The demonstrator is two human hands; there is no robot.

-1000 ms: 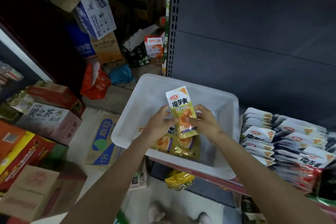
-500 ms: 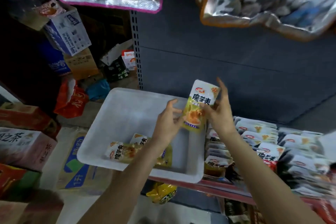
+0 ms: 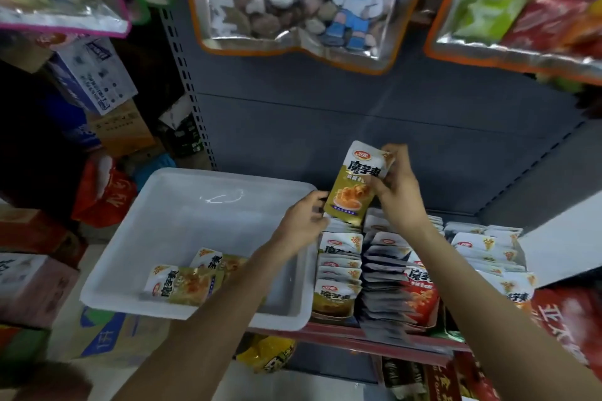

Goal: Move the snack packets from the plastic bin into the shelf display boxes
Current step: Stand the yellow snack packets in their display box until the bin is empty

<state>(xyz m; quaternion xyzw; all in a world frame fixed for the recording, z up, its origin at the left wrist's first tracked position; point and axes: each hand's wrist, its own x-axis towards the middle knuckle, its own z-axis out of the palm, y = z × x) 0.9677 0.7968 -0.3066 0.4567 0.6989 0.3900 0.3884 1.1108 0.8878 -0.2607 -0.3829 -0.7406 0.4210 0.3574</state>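
Head view, left to right: a white plastic bin (image 3: 169, 205) sits on the shelf edge with a few yellow snack packets (image 3: 182, 283) lying at its near end. Past its right rim the left hand (image 3: 304, 218) has fingers curled, tips touching the lower left edge of a yellow packet (image 3: 356, 184) held upright. The right hand (image 3: 395, 192) pinches that packet's upper right side above the display boxes (image 3: 338, 267), where packets stand in rows.
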